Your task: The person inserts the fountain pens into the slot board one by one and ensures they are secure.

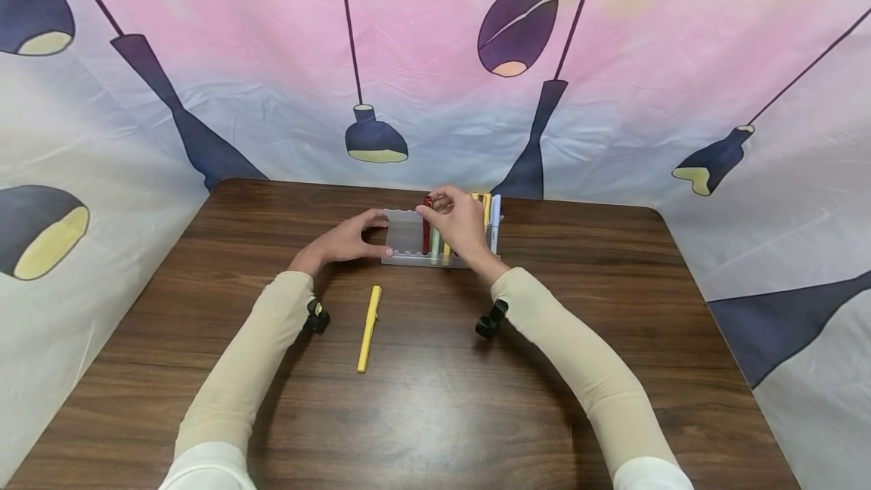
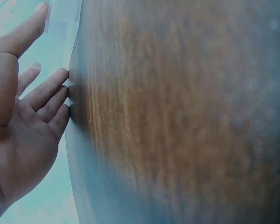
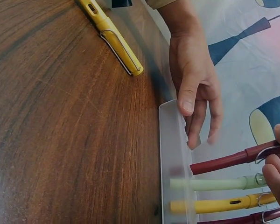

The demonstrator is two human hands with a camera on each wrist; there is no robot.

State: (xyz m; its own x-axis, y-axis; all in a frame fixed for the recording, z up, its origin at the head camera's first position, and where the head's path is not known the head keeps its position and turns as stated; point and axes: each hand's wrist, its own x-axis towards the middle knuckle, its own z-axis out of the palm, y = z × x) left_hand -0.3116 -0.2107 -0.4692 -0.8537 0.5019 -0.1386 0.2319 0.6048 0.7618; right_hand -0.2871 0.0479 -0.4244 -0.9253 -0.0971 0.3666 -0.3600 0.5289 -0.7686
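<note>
A translucent pen rack (image 1: 408,258) with a scalloped edge stands near the table's back edge. My right hand (image 1: 460,221) pinches a dark red pen (image 3: 224,163) by its clip end; the other end meets the rack's front wall. Beside it in the rack lie a pale green pen (image 3: 219,183), a yellow pen (image 3: 214,205) and another dark red pen (image 3: 238,218). At the rack's left end my left hand (image 1: 348,237) holds the corners, thumb at the front and fingers towards the back. In the left wrist view, several fingertips of the left hand (image 2: 30,121) touch the table.
A loose yellow pen (image 1: 370,329) lies on the brown wooden table (image 1: 435,399), in front of the rack's left end. A pale blue pen (image 1: 495,221) stands at the rack's right end, next to yellow ones (image 1: 486,206). A patterned cloth (image 1: 272,97) hangs close behind the table.
</note>
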